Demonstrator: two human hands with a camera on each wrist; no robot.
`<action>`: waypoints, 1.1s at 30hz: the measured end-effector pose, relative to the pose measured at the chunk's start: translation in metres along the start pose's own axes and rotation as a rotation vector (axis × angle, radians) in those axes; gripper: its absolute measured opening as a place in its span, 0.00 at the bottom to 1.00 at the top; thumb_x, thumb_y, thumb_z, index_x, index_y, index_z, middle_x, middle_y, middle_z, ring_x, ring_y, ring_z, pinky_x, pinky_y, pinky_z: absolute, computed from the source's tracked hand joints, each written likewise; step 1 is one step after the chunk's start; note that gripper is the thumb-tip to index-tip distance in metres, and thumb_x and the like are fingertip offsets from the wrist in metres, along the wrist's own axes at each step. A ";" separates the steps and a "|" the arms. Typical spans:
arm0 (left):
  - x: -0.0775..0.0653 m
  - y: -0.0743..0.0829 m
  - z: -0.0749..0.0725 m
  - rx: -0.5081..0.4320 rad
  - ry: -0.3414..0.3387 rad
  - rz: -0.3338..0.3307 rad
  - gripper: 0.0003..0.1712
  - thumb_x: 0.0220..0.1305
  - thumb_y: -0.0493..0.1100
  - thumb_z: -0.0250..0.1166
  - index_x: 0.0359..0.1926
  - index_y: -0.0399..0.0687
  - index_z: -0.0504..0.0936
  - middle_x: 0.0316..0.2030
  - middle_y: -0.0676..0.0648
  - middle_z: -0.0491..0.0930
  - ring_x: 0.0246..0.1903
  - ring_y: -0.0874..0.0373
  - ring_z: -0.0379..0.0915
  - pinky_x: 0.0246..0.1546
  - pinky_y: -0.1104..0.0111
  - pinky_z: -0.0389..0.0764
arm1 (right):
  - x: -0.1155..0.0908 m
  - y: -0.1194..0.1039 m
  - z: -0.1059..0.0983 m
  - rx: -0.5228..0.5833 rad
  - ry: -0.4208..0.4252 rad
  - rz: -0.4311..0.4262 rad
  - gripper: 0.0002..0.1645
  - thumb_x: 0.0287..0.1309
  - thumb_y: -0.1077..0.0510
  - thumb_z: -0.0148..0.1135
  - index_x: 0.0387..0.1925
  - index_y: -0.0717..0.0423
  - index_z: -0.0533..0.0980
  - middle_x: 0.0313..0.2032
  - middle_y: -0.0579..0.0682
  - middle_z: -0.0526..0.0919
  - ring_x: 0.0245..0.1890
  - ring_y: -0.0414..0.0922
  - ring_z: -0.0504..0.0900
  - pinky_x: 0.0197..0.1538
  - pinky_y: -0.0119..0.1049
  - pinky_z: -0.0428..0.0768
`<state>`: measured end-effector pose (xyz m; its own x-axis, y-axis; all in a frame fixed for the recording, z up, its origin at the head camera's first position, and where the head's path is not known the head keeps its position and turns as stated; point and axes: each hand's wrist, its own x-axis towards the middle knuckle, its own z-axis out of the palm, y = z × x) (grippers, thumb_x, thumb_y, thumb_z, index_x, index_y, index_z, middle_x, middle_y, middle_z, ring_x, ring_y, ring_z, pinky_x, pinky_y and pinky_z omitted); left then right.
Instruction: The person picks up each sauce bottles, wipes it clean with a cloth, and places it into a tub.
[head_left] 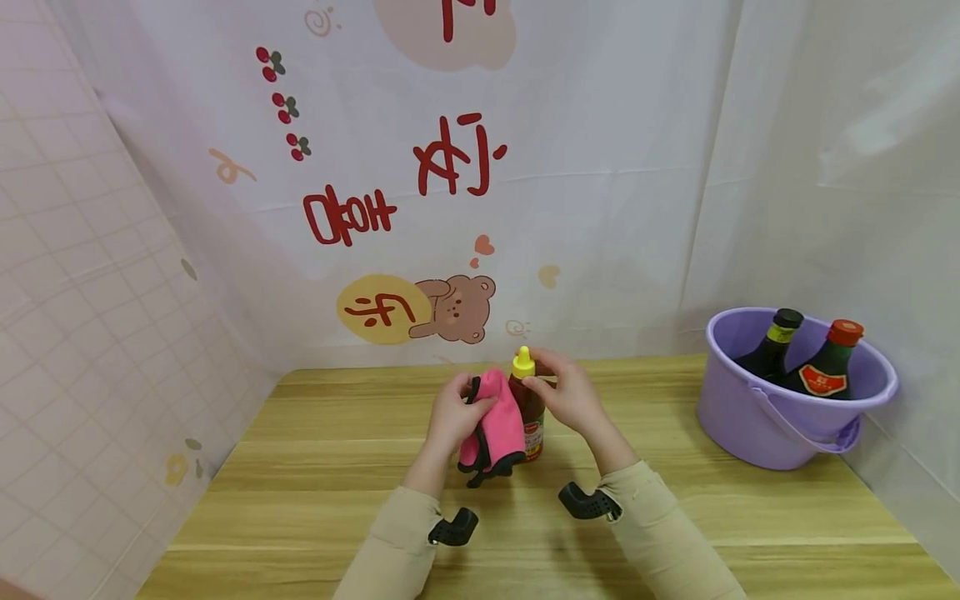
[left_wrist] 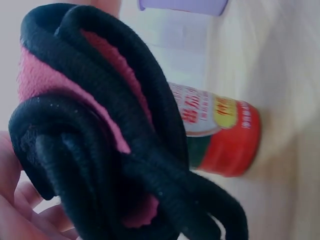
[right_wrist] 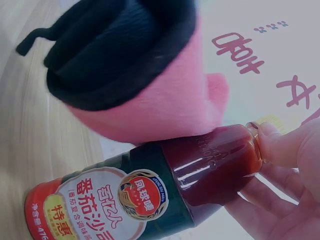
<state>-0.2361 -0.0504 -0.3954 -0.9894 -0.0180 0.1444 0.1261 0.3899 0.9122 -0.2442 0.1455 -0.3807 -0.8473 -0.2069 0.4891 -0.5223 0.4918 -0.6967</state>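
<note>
My left hand [head_left: 452, 417] holds a bunched pink cloth [head_left: 502, 429] with black edging, thumb on its near face. Just right of it a ketchup bottle [head_left: 533, 433] stands upright on the table, with a pointed yellow cap [head_left: 523, 363]. Thumb and fingers of my right hand [head_left: 573, 398] grip the bottle round its neck, just below the cap. In the right wrist view the cloth [right_wrist: 160, 110] lies up against the bottle's side, and a red and green label [right_wrist: 142, 195] shows. Black folds of the cloth [left_wrist: 100, 85] fill much of the left wrist view.
On the right of the wooden table [head_left: 315, 467] stands a purple bucket [head_left: 742, 425]. It holds a black-capped bottle [head_left: 772, 346] and a red-capped bottle [head_left: 828, 367]. A white printed curtain [head_left: 615, 208] hangs behind the table. A black wrist mount sits on each sleeve.
</note>
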 end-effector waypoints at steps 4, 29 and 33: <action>-0.002 -0.012 0.003 0.016 0.003 -0.035 0.12 0.58 0.39 0.72 0.38 0.44 0.77 0.41 0.42 0.81 0.42 0.46 0.76 0.44 0.51 0.81 | 0.000 0.000 0.001 0.007 0.003 0.003 0.25 0.61 0.65 0.66 0.60 0.60 0.76 0.52 0.59 0.81 0.49 0.55 0.83 0.49 0.52 0.82; -0.003 -0.054 0.021 0.224 -0.052 -0.011 0.13 0.53 0.39 0.73 0.31 0.46 0.74 0.29 0.48 0.78 0.31 0.54 0.71 0.31 0.62 0.74 | -0.001 0.000 0.002 -0.004 0.010 0.021 0.25 0.61 0.65 0.65 0.60 0.57 0.76 0.53 0.58 0.80 0.49 0.54 0.83 0.50 0.53 0.81; -0.001 -0.055 0.022 0.285 -0.058 -0.012 0.14 0.54 0.40 0.74 0.31 0.48 0.74 0.28 0.49 0.78 0.30 0.54 0.71 0.29 0.62 0.72 | -0.001 -0.001 0.002 -0.002 0.010 0.022 0.25 0.61 0.65 0.65 0.60 0.57 0.76 0.53 0.59 0.80 0.49 0.55 0.83 0.50 0.52 0.81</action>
<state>-0.2433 -0.0517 -0.4546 -0.9942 0.0250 0.1044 0.0965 0.6333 0.7679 -0.2431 0.1437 -0.3812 -0.8578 -0.1874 0.4786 -0.5030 0.4981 -0.7064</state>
